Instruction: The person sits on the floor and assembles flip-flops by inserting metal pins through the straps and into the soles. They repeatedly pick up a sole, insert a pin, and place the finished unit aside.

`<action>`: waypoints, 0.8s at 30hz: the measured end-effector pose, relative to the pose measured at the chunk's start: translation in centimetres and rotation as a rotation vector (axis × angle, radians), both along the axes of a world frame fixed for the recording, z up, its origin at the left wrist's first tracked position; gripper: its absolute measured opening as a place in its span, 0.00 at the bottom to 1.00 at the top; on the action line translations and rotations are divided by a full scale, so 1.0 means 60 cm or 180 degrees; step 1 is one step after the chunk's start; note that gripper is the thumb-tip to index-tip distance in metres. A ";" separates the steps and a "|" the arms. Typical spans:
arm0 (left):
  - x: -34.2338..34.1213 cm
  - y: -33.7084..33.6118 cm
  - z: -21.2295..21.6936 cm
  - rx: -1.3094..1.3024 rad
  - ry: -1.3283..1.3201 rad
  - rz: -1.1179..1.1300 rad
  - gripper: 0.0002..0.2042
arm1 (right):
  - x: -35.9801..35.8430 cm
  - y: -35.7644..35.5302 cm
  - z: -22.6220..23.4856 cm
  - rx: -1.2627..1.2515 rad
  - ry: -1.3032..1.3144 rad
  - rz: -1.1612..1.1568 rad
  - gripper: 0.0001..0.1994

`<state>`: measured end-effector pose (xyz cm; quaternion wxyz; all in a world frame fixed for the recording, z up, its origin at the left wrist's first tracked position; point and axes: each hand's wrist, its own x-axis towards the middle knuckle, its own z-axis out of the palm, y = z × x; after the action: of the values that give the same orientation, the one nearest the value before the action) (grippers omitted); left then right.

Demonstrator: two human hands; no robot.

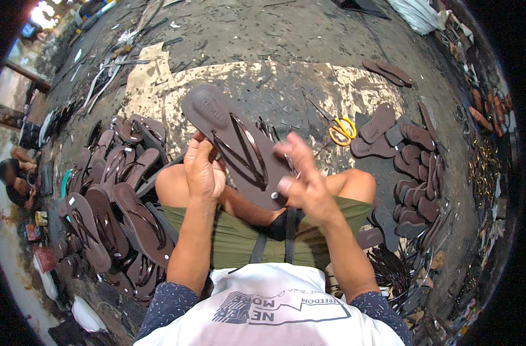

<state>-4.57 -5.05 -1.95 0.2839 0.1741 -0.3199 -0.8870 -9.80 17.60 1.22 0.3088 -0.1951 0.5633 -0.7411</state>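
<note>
A scrap-littered floor (228,34) is noted. Ahead of the shorts (234,245), a sandal (238,144), apparently strapped, is held by the left grip (205,173); the right grip (306,187) is spread, contact indeterminable. Strapped sandals (133,216) are piled left of the shorts; bare soles (410,154), seemingly outstanding, lie to their right.

I watch through one view, the left of two wide fisheye cameras worn side by side on the head. It looks steeply down over the shirt (274,303) and shorts (237,242), facing the floor (234,34) ahead. The shirt comes nearest, along the lower edge; the left hand (206,171), right hand (307,185) and sandal (237,145) sit near, around the middle of my picture. Beyond them the floor stretches far to the top, and a wall (4,147) bends in along the left rim. My picture is upright and unmirrored, its round field fading to black at both sides
</note>
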 end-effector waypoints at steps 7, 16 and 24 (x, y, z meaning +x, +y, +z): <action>0.022 -0.007 -0.027 -0.0213 0.0108 -0.0173 0.11 | 0.030 0.005 -0.034 0.0729 0.0657 0.0491 0.07; 0.025 0.022 0.155 -0.5636 -0.0657 -0.2010 0.31 | -0.065 0.042 0.049 0.1316 0.3543 0.1297 0.12; 0.016 0.085 0.107 -0.4967 0.0099 -0.0364 0.29 | -0.024 0.015 0.016 -0.0185 0.0625 -0.0852 0.19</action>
<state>-3.59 0.02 4.46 0.2825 -0.1050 -0.8555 -0.4212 -11.24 18.53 2.19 0.1450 -0.1987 0.5901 -0.7690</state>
